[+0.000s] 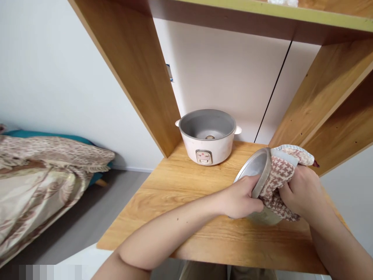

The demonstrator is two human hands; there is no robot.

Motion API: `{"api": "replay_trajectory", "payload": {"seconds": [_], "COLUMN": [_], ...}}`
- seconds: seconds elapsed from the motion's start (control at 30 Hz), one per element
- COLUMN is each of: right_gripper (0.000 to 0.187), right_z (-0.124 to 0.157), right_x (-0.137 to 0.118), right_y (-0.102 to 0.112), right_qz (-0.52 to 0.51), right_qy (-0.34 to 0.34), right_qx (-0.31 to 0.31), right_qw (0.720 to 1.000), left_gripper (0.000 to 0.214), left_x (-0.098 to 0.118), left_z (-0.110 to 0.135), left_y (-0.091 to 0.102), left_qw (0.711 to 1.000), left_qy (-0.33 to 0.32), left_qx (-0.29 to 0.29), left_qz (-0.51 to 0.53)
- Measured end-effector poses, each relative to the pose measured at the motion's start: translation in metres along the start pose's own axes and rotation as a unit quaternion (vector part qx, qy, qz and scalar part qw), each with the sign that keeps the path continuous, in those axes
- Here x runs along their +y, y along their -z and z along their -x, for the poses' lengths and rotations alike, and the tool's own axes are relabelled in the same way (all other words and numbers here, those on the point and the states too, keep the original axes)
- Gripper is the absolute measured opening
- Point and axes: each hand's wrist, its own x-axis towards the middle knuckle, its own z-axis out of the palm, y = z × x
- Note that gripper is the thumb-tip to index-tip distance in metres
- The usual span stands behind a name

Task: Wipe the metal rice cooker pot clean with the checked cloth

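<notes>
A metal inner pot (255, 167) is tilted on its side above the wooden shelf (180, 202), its opening facing left. My left hand (241, 196) is closed round the pot's rim. My right hand (303, 190) presses a red-and-white patterned cloth (279, 175) against the pot's outer wall, fingers closed on the cloth. Behind them, a white rice cooker body (207, 136) stands without lid or inner pot, its grey heating well showing.
Wooden side panels (136, 66) and an upper shelf (262, 15) frame the alcove. A white wall lies behind. To the left, a bed with a patterned blanket (37, 182) stands on a grey floor.
</notes>
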Motion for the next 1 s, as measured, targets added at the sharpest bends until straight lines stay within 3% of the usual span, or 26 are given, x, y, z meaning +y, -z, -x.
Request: {"api": "replay_trajectory", "payload": {"seconds": [0.13, 0.2, 0.5, 0.83, 1.0], "right_gripper": [0.026, 0.029, 0.036, 0.039, 0.039], "right_z": [0.001, 0.000, 0.000, 0.004, 0.013], "right_x": [0.006, 0.007, -0.001, -0.003, -0.010], "right_y": [-0.009, -0.009, -0.004, -0.003, -0.003], "right_qz": [0.006, 0.007, 0.028, 0.033, 0.071], "right_qy": [0.017, 0.035, 0.034, 0.045, 0.067], "right_qx": [0.040, 0.052, 0.045, 0.022, 0.053], "right_qw": [0.999, 0.998, 0.998, 0.998, 0.994], "left_gripper": [0.065, 0.067, 0.057, 0.063, 0.064], "left_x": [0.007, 0.010, 0.008, 0.007, 0.004], "left_z": [0.004, 0.006, 0.005, 0.005, 0.004], "left_y": [-0.006, -0.008, -0.006, -0.006, -0.006], "left_qw": [0.997, 0.996, 0.996, 0.995, 0.996], "left_qy": [-0.003, 0.006, 0.001, -0.004, -0.027], "left_qx": [0.072, 0.082, 0.078, 0.079, 0.081], "left_qz": [-0.018, -0.032, -0.050, -0.055, -0.031]}}
